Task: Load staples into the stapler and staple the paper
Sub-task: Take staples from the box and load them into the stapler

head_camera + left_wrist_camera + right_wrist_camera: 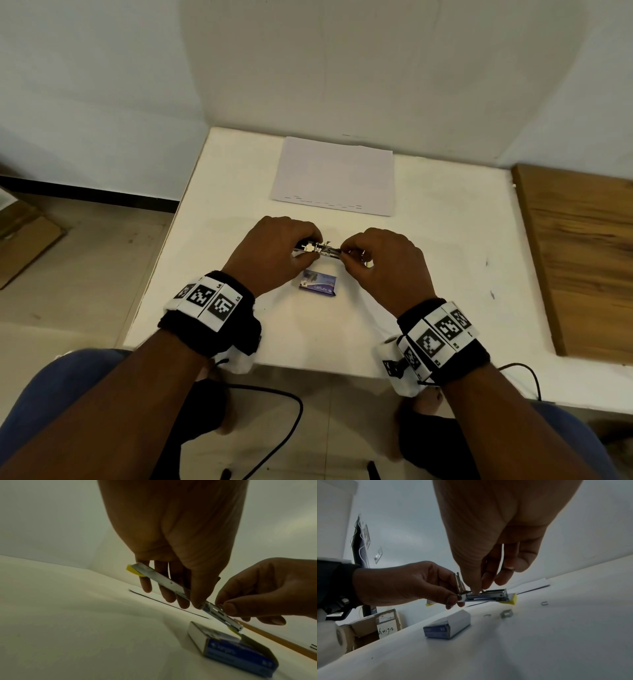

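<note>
A small metal stapler [318, 250] with yellow ends is held just above the white table [239, 192], opened up with its top part raised. My left hand [291, 246] grips its left end, fingers curled round the metal body [164, 582]. Thumb and forefinger of my right hand [352, 255] pinch at the open staple channel [488, 596]; whether staples lie under the fingertips [475, 591] is hidden. A blue staple box [317, 284] lies close below the hands, its flap open [254, 643]. The sheet of paper [334, 174] lies flat further back.
Loose staple pieces [506, 614] and a single staple [544, 603] lie on the table right of the box. A wooden board [582, 257] borders the table on the right. Cardboard boxes [373, 626] stand on the floor to the left.
</note>
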